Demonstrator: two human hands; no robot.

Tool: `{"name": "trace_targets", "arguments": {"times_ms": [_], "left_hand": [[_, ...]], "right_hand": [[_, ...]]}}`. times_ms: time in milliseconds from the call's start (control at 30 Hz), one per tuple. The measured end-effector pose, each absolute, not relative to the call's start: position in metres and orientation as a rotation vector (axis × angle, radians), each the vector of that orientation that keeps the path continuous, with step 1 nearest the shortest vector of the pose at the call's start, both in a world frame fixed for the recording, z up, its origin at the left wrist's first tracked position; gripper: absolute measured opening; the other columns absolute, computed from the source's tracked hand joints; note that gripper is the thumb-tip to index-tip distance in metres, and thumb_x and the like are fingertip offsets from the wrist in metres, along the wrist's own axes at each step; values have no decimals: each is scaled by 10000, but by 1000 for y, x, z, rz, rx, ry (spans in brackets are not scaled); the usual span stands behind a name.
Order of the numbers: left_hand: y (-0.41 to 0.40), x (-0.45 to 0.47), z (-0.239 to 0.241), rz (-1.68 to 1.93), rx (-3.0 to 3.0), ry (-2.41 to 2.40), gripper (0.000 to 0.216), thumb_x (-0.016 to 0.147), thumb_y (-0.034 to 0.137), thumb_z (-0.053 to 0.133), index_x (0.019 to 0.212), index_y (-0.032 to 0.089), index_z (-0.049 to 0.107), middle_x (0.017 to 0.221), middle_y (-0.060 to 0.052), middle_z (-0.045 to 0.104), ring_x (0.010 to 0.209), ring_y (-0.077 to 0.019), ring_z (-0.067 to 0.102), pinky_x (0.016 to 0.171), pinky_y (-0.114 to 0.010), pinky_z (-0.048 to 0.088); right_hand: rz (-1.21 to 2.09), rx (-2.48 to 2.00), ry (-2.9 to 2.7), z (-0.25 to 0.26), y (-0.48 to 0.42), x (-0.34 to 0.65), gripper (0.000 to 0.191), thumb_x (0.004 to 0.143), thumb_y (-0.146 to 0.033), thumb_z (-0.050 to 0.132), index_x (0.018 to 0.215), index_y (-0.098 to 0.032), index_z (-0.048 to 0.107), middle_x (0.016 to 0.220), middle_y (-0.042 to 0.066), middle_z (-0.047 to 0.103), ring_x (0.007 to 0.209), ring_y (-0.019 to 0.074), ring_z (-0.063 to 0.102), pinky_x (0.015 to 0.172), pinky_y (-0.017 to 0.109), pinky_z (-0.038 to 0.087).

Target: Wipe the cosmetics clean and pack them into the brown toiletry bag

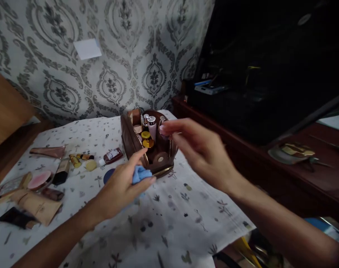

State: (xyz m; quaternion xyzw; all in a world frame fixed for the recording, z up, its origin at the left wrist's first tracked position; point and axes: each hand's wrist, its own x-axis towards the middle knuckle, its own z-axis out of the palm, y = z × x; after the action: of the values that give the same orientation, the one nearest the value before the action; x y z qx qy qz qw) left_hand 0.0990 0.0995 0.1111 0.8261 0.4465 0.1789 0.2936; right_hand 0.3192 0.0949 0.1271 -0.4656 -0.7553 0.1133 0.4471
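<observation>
The left hand (pixel 120 190) grips a blue cloth (pixel 141 174) between thumb and fingers, its forefinger extended at the near edge of a brown bag (pixel 155 160). The bag sits open on the tablecloth (pixel 169 230), a pale bottle (pixel 152 128) upright inside. The right hand (pixel 203 150) is over the bag's right side, fingers bent; whether it holds anything cannot be told. A beige tube (pixel 37 204) lies far left.

And there's the bag (pixel 128 140) on the tablecloth (pixel 172 223), bottles (pixel 152 129) standing inside, wall (pixel 102 22) behind; tubes (pixel 37 204) and a compact (pixel 39 180) lie left, the cabinet (pixel 239 160) right.
</observation>
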Motion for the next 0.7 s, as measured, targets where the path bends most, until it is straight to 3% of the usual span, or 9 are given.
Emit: {"name": "trace_targets", "arguments": {"times_ms": [133, 333, 500, 633, 700], "left_hand": [[109, 122, 91, 273, 2223, 1110, 575, 926, 434, 503, 1450, 215, 413, 1084, -67, 687, 978, -232, 656, 799, -332, 521], [99, 107, 70, 146, 2562, 1051, 529, 975, 275, 414, 1496, 280, 317, 1109, -60, 714, 911, -201, 694, 741, -305, 546], [96, 110, 64, -41, 2910, 1181, 538, 958, 220, 444, 1483, 301, 357, 989, -52, 707, 775, -218, 704, 576, -290, 530], [97, 115, 68, -135, 3105, 1250, 575, 927, 147, 467, 1474, 304, 387, 915, -52, 675, 698, -218, 686, 491, -272, 489], [98, 115, 72, -148, 3147, 1264, 576, 916, 135, 478, 1463, 303, 408, 882, -49, 668, 668, -210, 677, 479, -264, 477]], "right_hand": [[384, -1160, -1950, 116, 114, 324, 284, 964, -149, 401, 1150, -152, 616, 1056, 90, 678, 932, 180, 641, 840, 328, 518], [403, -1397, -2310, 117, 144, 325, 293, 882, -44, 439, 1045, -127, 668, 1033, 93, 680, 913, 179, 625, 823, 283, 479], [596, -1466, -2818, 124, 165, 301, 187, 820, -29, 513, 872, -74, 687, 855, 107, 702, 729, 158, 613, 608, 233, 447], [551, -1385, -3013, 111, 186, 281, 206, 770, -23, 572, 933, -53, 693, 821, 98, 717, 709, 154, 620, 593, 224, 449], [478, -1197, -3087, 101, 195, 277, 186, 754, -5, 570, 868, -55, 708, 753, 89, 716, 699, 162, 624, 620, 236, 465]]}}
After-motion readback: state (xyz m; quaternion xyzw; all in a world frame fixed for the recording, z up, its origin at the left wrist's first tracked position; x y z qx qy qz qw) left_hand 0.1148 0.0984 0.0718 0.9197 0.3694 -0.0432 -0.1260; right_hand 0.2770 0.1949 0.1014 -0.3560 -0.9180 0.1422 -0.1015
